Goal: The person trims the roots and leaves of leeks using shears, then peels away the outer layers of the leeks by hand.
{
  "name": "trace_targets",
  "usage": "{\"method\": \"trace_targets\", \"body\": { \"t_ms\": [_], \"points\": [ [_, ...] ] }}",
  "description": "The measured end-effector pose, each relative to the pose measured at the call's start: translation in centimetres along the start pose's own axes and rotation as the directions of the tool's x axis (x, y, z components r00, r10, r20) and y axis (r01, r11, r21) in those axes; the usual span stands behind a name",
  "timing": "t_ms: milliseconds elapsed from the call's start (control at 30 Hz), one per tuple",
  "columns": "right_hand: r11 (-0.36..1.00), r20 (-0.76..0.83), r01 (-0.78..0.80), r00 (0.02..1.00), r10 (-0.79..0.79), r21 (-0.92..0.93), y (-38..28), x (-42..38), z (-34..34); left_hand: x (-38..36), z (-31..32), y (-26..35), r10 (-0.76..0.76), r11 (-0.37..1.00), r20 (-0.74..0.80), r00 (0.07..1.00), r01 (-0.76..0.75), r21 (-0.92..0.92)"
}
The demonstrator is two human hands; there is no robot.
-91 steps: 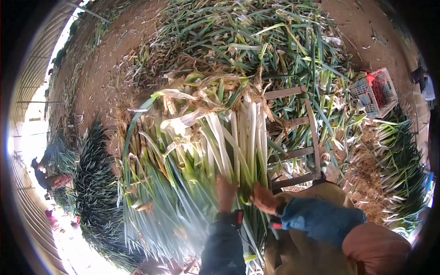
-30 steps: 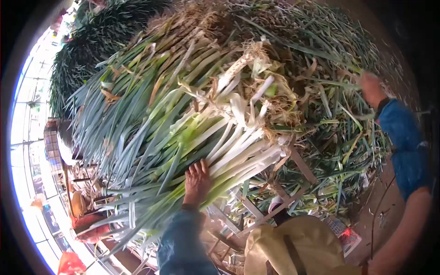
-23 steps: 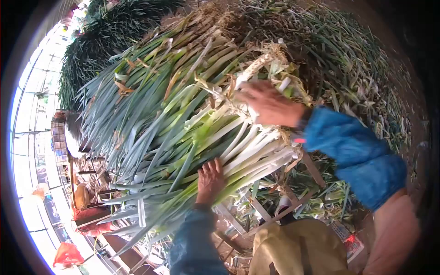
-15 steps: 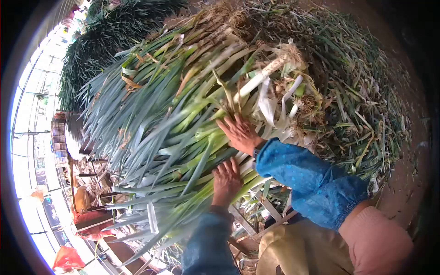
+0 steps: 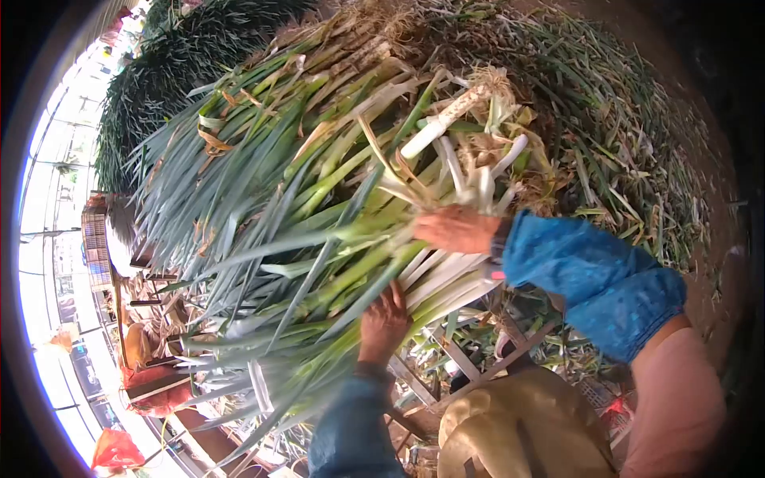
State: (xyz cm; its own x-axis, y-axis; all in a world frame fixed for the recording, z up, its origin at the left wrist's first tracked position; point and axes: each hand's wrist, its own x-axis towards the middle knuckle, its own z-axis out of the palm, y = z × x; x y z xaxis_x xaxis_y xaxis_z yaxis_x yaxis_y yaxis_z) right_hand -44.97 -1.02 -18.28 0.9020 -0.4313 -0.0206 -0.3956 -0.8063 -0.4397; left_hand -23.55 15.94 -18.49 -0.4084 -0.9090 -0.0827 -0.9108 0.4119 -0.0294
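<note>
A big bundle of leeks (image 5: 319, 215) with white stalks and long green leaves lies across a wooden rack (image 5: 478, 358) in front of me. My left hand (image 5: 384, 319) presses against the underside of the bundle, fingers spread on the stalks. My right hand (image 5: 456, 229), in a blue sleeve, lies on top of the white stalks near their rooted ends (image 5: 486, 88). The leaves fan out to the left.
Loose leek trimmings (image 5: 629, 159) cover the ground at the right. A dark green heap of leaves (image 5: 159, 88) lies at the upper left. A person in red (image 5: 151, 382) sits at the lower left. My tan apron (image 5: 518, 430) fills the bottom.
My right hand came in from the far right, reached over the root ends, and now rests on the white stalks. My left hand stayed under the bundle. My view swung left compared with three seconds ago.
</note>
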Motion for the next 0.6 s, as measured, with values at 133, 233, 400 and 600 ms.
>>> {"method": "trace_targets", "body": {
  "t_ms": [133,233,400,600],
  "points": [
    [0.914,0.061,-0.374,0.920,0.387,-0.158,9.3,-16.7,-5.6,0.3,-1.4,0.2,-0.031,0.998,-0.033,0.999,0.029,-0.058],
    [0.352,-0.115,-0.770,0.478,0.871,-0.531,18.8,-40.0,-12.7,1.1,-2.0,-0.4,-0.075,0.997,0.047,0.996,0.077,-0.025],
    [0.177,-0.182,-0.702,0.405,0.896,-0.689,17.9,-52.9,-20.4,2.4,-3.1,-0.5,-0.108,0.993,0.137,0.985,0.113,-0.032],
    [0.970,-0.057,-0.239,0.970,0.237,-0.042,2.3,-9.7,-13.8,2.6,-4.1,-1.1,-0.103,0.988,0.220,0.970,0.125,-0.087]
  ]
}}
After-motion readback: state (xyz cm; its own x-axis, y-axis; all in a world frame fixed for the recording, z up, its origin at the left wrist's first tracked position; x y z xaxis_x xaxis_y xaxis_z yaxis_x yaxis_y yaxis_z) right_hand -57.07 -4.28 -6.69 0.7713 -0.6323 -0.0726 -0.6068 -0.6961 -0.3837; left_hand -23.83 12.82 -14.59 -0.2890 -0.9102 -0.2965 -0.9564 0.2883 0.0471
